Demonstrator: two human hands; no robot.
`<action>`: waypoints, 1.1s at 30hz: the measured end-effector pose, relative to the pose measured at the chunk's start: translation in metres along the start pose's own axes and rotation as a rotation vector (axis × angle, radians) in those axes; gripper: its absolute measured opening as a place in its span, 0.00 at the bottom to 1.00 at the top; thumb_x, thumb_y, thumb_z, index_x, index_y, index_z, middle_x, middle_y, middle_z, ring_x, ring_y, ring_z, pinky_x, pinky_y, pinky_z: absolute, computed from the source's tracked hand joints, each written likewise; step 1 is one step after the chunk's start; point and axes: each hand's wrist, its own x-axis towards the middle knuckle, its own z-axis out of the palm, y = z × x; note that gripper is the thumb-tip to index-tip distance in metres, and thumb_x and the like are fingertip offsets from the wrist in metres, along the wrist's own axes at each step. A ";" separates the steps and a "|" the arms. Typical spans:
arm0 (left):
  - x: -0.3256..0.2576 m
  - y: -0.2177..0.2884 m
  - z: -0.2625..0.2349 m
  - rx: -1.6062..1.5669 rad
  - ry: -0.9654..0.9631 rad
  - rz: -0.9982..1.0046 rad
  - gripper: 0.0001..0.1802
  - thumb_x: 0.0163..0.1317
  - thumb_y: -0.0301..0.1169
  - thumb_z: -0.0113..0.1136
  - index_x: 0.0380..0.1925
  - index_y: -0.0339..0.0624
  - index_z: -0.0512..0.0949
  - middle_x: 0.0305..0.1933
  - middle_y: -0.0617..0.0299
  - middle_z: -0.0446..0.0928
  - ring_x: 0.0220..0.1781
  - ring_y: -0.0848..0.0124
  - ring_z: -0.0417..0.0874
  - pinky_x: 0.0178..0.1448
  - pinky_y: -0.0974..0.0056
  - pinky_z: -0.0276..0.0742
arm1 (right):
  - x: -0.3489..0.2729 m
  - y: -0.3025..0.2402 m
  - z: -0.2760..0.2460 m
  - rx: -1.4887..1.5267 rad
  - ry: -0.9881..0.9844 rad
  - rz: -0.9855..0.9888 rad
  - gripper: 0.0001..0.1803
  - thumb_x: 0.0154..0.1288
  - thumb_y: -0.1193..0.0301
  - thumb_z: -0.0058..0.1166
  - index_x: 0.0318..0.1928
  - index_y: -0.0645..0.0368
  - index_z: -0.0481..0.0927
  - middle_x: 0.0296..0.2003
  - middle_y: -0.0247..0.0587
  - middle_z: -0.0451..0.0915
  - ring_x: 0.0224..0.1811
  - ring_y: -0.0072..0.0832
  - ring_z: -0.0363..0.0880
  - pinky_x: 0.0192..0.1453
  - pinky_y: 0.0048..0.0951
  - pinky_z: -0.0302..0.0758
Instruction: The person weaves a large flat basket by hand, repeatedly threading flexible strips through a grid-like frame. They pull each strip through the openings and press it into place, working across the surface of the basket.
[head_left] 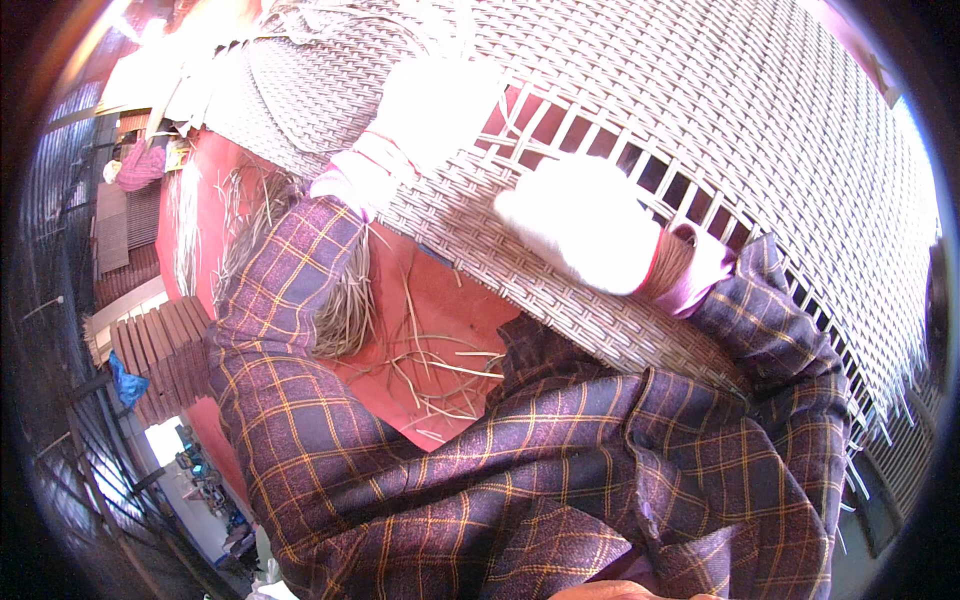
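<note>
Red sheeting [440, 285] lay below, strewn with strand offcuts [450, 385]. Large wicker panel [700, 100] spanned the upper view; weave looked mostly done, with a slot of uncrossed strands [659, 178] apparently left to fill between two woven parts. White-gloved left hand [440, 110] was at the slot's upper-left end, right hand [575, 220] over its near edge; glare hid the fingers, couldn't tell either grip.

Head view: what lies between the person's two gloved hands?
In the head view, the wicker panel lies between the left hand and right hand: tight weave on the near side, strands with open gaps beyond.
</note>
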 end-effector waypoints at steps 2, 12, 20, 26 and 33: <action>0.002 0.000 0.004 -0.060 0.004 -0.062 0.15 0.73 0.40 0.62 0.47 0.40 0.87 0.46 0.45 0.84 0.35 0.58 0.88 0.34 0.56 0.85 | -0.001 -0.010 0.000 0.010 0.030 -0.117 0.12 0.71 0.65 0.57 0.50 0.55 0.85 0.43 0.42 0.86 0.48 0.43 0.86 0.50 0.46 0.80; -0.008 -0.008 0.005 -0.017 0.179 0.070 0.12 0.74 0.40 0.64 0.48 0.45 0.87 0.41 0.57 0.85 0.36 0.61 0.87 0.36 0.58 0.84 | -0.021 -0.010 -0.047 -0.119 0.201 0.260 0.10 0.71 0.72 0.63 0.50 0.57 0.88 0.36 0.45 0.88 0.35 0.39 0.89 0.40 0.39 0.85; -0.018 0.007 0.014 0.002 0.127 -0.131 0.07 0.74 0.39 0.66 0.40 0.49 0.85 0.34 0.62 0.83 0.27 0.65 0.84 0.30 0.59 0.80 | -0.013 0.016 -0.057 -0.166 -0.055 0.480 0.10 0.76 0.66 0.57 0.47 0.55 0.89 0.36 0.48 0.88 0.40 0.49 0.90 0.47 0.47 0.86; -0.025 0.006 0.025 -0.005 0.190 -0.093 0.09 0.70 0.40 0.66 0.41 0.48 0.87 0.32 0.59 0.83 0.28 0.63 0.86 0.30 0.56 0.82 | 0.013 0.044 -0.073 -0.045 -0.421 0.537 0.14 0.73 0.62 0.59 0.45 0.57 0.92 0.34 0.47 0.89 0.38 0.43 0.90 0.48 0.45 0.85; -0.026 0.001 0.036 -0.032 0.206 -0.114 0.13 0.73 0.41 0.65 0.46 0.46 0.87 0.32 0.55 0.83 0.27 0.64 0.85 0.30 0.57 0.81 | 0.038 0.063 -0.083 0.089 -0.642 0.539 0.14 0.64 0.66 0.62 0.43 0.60 0.94 0.30 0.46 0.90 0.33 0.34 0.90 0.46 0.39 0.86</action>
